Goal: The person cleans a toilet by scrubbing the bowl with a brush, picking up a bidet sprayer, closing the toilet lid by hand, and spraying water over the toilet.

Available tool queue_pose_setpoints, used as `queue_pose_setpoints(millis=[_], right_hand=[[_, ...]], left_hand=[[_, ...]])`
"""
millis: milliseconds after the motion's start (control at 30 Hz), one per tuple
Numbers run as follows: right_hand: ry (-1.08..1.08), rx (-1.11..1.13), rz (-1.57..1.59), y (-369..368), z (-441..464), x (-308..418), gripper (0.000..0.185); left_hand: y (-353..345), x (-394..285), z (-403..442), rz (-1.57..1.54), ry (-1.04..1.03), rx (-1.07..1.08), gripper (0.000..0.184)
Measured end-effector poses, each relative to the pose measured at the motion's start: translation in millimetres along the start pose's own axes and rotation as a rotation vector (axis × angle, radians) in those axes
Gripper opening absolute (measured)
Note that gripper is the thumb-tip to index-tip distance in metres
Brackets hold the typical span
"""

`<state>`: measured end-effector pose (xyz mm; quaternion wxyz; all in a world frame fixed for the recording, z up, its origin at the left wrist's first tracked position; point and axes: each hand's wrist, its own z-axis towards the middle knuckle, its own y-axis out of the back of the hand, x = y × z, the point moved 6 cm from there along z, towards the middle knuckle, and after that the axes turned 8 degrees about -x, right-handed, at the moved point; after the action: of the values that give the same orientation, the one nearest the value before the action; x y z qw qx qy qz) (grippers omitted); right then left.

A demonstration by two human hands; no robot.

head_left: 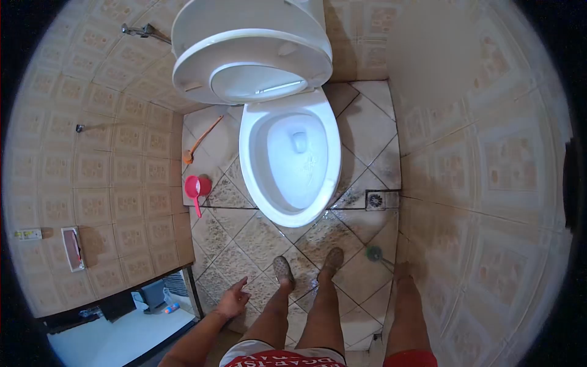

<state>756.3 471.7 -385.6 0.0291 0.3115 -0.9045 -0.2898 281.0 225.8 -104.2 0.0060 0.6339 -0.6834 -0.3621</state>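
Observation:
My left hand (233, 300) hangs low at the left over the wet floor, fingers apart and holding nothing. At the right, my right hand (403, 271) is closed around the thin handle of a toilet brush. The brush's round green head (374, 253) points left, above the floor tiles. Ahead stands a white toilet (247, 159) with its seat and lid (189, 70) raised. Water shows in the bowl, along with a few small bubbles or streaks.
On the floor left of the toilet are a pink dipper (197, 185) and an orange-handled brush (203, 139). A square floor drain (375, 200) lies to the right. Tiled walls stand close on both sides. A doorway (122, 312) opens at lower left.

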Motion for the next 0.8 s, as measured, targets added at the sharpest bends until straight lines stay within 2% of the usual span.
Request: queue_pose_setpoints(millis=[33,167,300,333,433,467,567,600,700,767,800], right_hand=[[0.033,-0.037,-0.120,14,-1,4,0.028],[0.010,-0.060,-0.238,-122,97,-37,0.029],[-0.074,0.096,-0.403,-20,37,-29,0.032],[-0.076,0.096,-0.405,-25,38,-33,0.032],[0.038,-0.155,-0.407,-27,34,-35,0.034],[0.036,-0.159,-0.413,-26,27,-32,0.034],[-0.006,-0.339,-0.009,0,3,-11,0.035],[-0.006,-0.356,-0.027,-2,-4,-6,0.035],[0.771,-1.190,0.874,37,-51,27,0.036],[0.344,0.019,0.227,35,-33,82,0.036],[0.350,0.000,0.202,44,-35,104,0.036]], left_hand=[[0,5,3,0.012,0.048,0.007,0.057],[2,-13,7,0.068,0.116,-0.055,0.056],[-6,4,15,0.103,0.154,0.019,0.055],[-8,6,18,0.100,0.152,0.020,0.055],[-13,-8,20,0.050,-0.071,-0.029,0.055],[-12,-13,18,0.043,-0.074,-0.031,0.055],[-11,-29,12,-0.056,0.100,0.032,0.057],[-9,-28,9,-0.076,0.090,0.023,0.057],[-4,-20,8,-0.063,-0.113,-0.038,0.056],[2,-9,3,-0.092,-0.109,-0.054,0.057],[7,-3,2,-0.093,-0.105,-0.048,0.058]])
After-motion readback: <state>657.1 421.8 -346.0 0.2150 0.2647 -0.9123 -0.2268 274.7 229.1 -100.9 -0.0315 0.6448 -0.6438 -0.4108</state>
